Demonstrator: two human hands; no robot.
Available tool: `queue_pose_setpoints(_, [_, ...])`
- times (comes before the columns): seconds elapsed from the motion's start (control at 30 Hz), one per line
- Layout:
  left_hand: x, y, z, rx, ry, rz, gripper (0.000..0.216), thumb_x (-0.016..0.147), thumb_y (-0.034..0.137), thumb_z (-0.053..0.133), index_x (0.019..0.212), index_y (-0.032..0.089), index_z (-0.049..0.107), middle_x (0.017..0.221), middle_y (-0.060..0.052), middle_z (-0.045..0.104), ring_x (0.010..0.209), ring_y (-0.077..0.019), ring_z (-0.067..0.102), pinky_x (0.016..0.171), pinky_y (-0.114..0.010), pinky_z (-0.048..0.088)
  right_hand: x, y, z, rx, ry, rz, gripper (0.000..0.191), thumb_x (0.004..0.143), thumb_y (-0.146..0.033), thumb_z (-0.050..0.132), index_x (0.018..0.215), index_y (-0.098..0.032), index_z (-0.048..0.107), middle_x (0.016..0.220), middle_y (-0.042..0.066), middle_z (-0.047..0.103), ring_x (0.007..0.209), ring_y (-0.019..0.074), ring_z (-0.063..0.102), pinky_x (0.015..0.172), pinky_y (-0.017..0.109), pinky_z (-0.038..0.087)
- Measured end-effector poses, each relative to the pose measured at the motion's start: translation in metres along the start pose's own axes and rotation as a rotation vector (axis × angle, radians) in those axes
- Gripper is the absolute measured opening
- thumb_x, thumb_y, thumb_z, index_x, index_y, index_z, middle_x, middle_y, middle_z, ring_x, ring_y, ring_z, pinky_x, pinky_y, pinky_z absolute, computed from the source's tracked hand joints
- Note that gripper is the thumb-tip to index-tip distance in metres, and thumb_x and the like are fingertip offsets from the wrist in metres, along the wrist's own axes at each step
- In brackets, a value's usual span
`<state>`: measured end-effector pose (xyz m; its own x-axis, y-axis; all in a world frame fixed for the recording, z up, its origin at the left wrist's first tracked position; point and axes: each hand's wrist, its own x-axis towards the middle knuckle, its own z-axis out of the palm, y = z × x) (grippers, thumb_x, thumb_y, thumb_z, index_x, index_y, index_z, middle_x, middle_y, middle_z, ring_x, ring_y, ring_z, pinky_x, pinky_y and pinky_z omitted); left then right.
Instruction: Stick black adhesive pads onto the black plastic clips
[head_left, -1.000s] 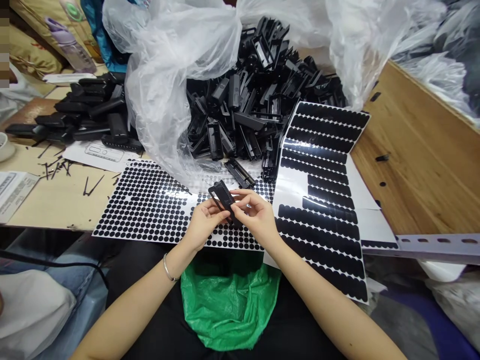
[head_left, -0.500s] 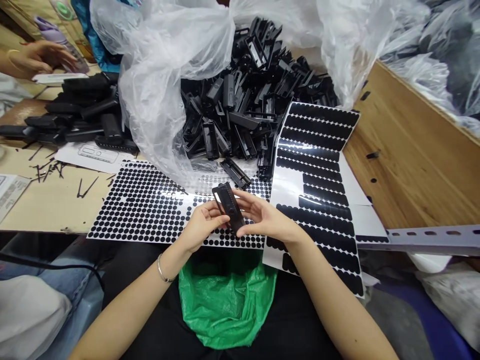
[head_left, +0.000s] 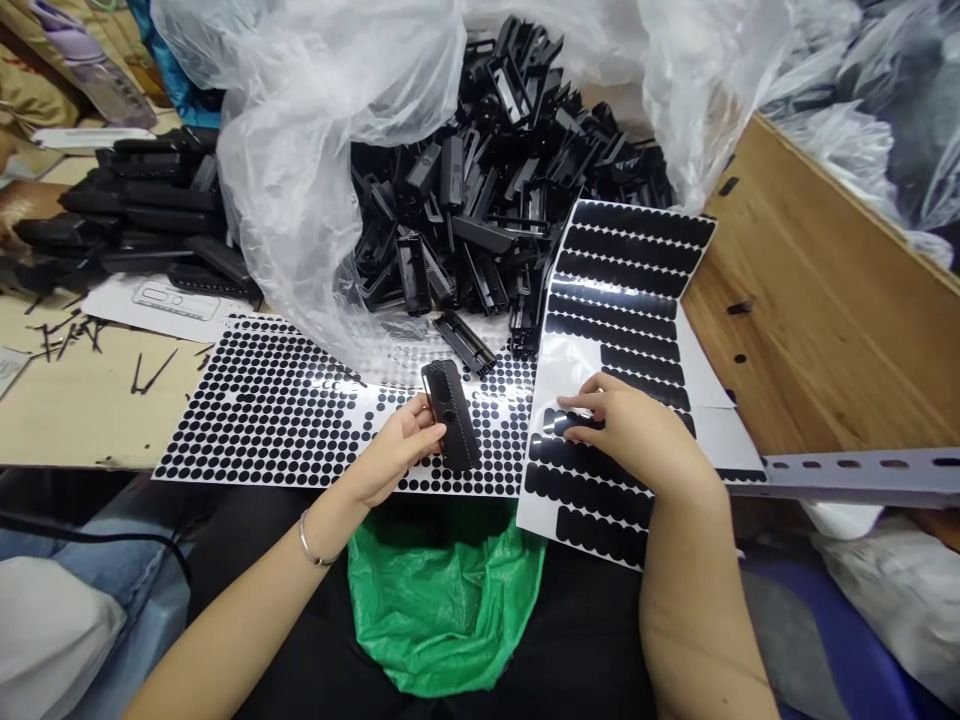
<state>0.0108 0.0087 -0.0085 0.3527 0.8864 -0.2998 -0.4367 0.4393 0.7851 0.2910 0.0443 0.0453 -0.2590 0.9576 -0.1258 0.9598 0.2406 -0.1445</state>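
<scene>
My left hand grips a long black plastic housing by its left edge, thumb on the face turned toward me. The housing stands tilted over a white sheet of round black stickers. My right hand is at a second sheet with rows of scalloped black stickers. Its thumb and fingers close around the left end of one black sticker, which shines there; whether that end is lifted off the backing I cannot tell.
Behind the sheets lies a heap of black plastic housings beneath clear plastic bags. More black parts are piled at left near thin black scraps. A green bag gapes on my lap. A wooden board bounds the right side.
My right hand has let go of the housing and moved right onto the scalloped sticker sheet. My left hand keeps the housing, now turned more upright. Another person's hand at upper left has mostly gone from view.
</scene>
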Motion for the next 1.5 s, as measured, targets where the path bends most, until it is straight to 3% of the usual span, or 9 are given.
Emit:
queue_pose_setpoints(0.27, [0.001, -0.001, -0.001, 0.034, 0.013, -0.015, 0.039, 0.078, 0.032, 0.074, 0.112, 0.020, 0.061, 0.104, -0.007, 0.071, 0.086, -0.0165, 0.067, 0.072, -0.025, 0.051, 0.006, -0.008, 0.005, 0.022, -0.078, -0.035, 0.016, 0.072, -0.019, 0.071, 0.087, -0.023, 0.078, 0.085, 0.005, 0.068, 0.072, 0.0215, 0.064, 0.056, 0.031, 0.043])
queue_pose_setpoints(0.43, [0.001, 0.000, 0.000, 0.040, 0.013, -0.016, 0.038, 0.077, 0.032, 0.074, 0.109, 0.020, 0.060, 0.102, -0.006, 0.071, 0.087, -0.0169, 0.066, 0.073, -0.026, 0.051, 0.014, -0.006, 0.007, 0.194, -0.103, -0.040, 0.013, 0.068, -0.014, 0.069, 0.079, -0.020, 0.072, 0.083, 0.006, 0.068, 0.080, 0.0240, 0.064, 0.067, 0.034, 0.048])
queue_pose_setpoints(0.53, [0.001, -0.001, -0.001, 0.056, 0.011, -0.014, 0.035, 0.077, 0.031, 0.073, 0.107, 0.020, 0.059, 0.100, -0.006, 0.070, 0.086, -0.0162, 0.065, 0.073, -0.026, 0.050, 0.015, -0.006, 0.004, 0.343, -0.102, -0.002, 0.005, 0.073, -0.024, 0.068, 0.076, -0.020, 0.067, 0.081, 0.005, 0.066, 0.076, 0.0224, 0.062, 0.067, 0.034, 0.049])
queue_pose_setpoints(0.77, [0.002, -0.009, -0.001, 0.115, 0.008, -0.004, 0.031, 0.077, 0.031, 0.072, 0.103, 0.019, 0.059, 0.095, -0.004, 0.067, 0.092, -0.0178, 0.061, 0.080, -0.027, 0.047, 0.011, -0.019, -0.009, 0.893, 0.008, -0.010, 0.026, 0.083, -0.047, 0.062, 0.075, -0.022, 0.060, 0.077, 0.002, 0.058, 0.076, 0.0196, 0.056, 0.074, 0.035, 0.046])
queue_pose_setpoints(0.9, [0.003, -0.011, 0.000, 0.163, -0.011, -0.007, 0.031, 0.079, 0.029, 0.070, 0.104, 0.020, 0.056, 0.097, -0.003, 0.065, 0.096, -0.0192, 0.059, 0.087, -0.032, 0.046, 0.011, -0.037, -0.005, 1.187, 0.101, -0.067, 0.024, 0.084, -0.047, 0.064, 0.077, -0.024, 0.062, 0.089, 0.004, 0.058, 0.091, 0.0217, 0.056, 0.088, 0.038, 0.045])
queue_pose_setpoints(1.03, [0.003, -0.011, 0.000, 0.247, -0.023, 0.031, 0.022, 0.082, 0.024, 0.065, 0.099, 0.020, 0.053, 0.092, -0.001, 0.060, 0.092, -0.0177, 0.056, 0.086, -0.031, 0.044, 0.011, -0.064, 0.008, 1.261, -0.016, -0.085, 0.019, 0.083, -0.042, 0.068, 0.078, -0.024, 0.065, 0.115, 0.005, 0.057, 0.112, 0.0241, 0.053, 0.099, 0.041, 0.042])
queue_pose_setpoints(1.13, [0.003, -0.012, 0.000, 0.317, -0.046, 0.039, 0.018, 0.082, 0.022, 0.063, 0.096, 0.020, 0.051, 0.087, 0.002, 0.055, 0.084, -0.0158, 0.052, 0.080, -0.030, 0.041, 0.012, -0.082, 0.021, 1.277, -0.102, -0.057, 0.021, 0.084, -0.043, 0.066, 0.079, -0.023, 0.065, 0.122, 0.006, 0.056, 0.117, 0.0256, 0.052, 0.100, 0.043, 0.043])
queue_pose_setpoints(1.27, [0.002, -0.014, 0.000, 0.369, -0.060, 0.046, 0.018, 0.080, 0.021, 0.062, 0.094, 0.021, 0.050, 0.086, 0.002, 0.053, 0.082, -0.0156, 0.049, 0.077, -0.028, 0.039, 0.014, -0.092, 0.033, 1.318, -0.143, -0.051, 0.022, 0.084, -0.042, 0.065, 0.076, -0.021, 0.064, 0.107, 0.006, 0.060, 0.109, 0.0239, 0.056, 0.103, 0.044, 0.041])
queue_pose_setpoints(1.5, [0.003, -0.014, 0.001, 0.343, -0.082, 0.040, 0.017, 0.082, 0.022, 0.061, 0.094, 0.021, 0.049, 0.080, 0.004, 0.051, 0.079, -0.0153, 0.050, 0.077, -0.029, 0.040, 0.016, -0.094, 0.036, 1.437, -0.159, 0.020, 0.022, 0.082, -0.041, 0.068, 0.078, -0.020, 0.065, 0.105, 0.005, 0.063, 0.095, 0.0190, 0.059, 0.087, 0.036, 0.052])
